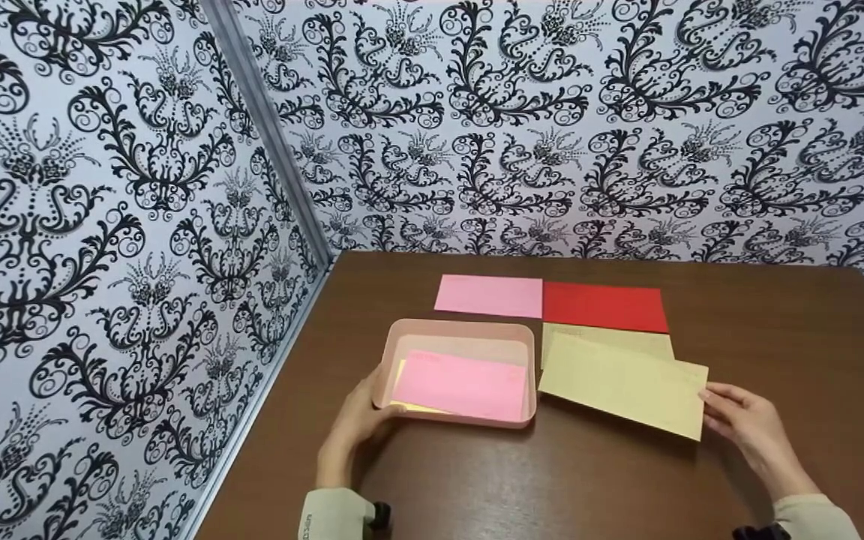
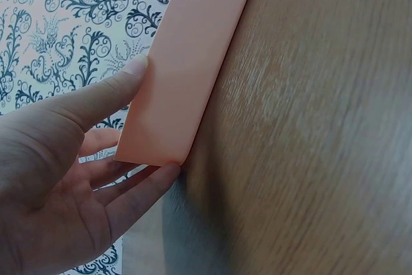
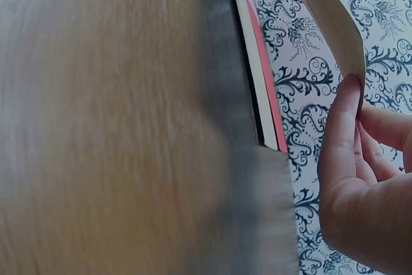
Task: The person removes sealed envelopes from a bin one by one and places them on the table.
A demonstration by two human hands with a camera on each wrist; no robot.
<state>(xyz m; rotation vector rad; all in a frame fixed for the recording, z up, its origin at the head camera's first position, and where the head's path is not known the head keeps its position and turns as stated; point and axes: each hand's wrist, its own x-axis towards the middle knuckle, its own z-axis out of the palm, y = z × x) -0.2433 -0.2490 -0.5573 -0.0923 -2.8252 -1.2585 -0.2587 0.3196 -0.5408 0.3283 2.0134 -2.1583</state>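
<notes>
My left hand (image 1: 361,412) grips the left front corner of a shallow pink box (image 1: 469,330), thumb on the rim and fingers around the corner in the left wrist view. In the box lies a pink envelope (image 1: 462,382), over a yellow one (image 1: 417,408) that shows only along its edges. At its right edge, a pale yellow envelope (image 1: 627,382) is pinched between the thumb and fingers of my right hand (image 1: 751,427). It is raised and tilted, and partly covers another pale yellow envelope (image 1: 619,335) lying on the table.
Behind the box lie a pink envelope (image 1: 490,295) and a red envelope (image 1: 603,305), side by side on the brown wooden table (image 1: 477,480). Patterned black-and-white walls (image 1: 522,150) close off the back and left sides.
</notes>
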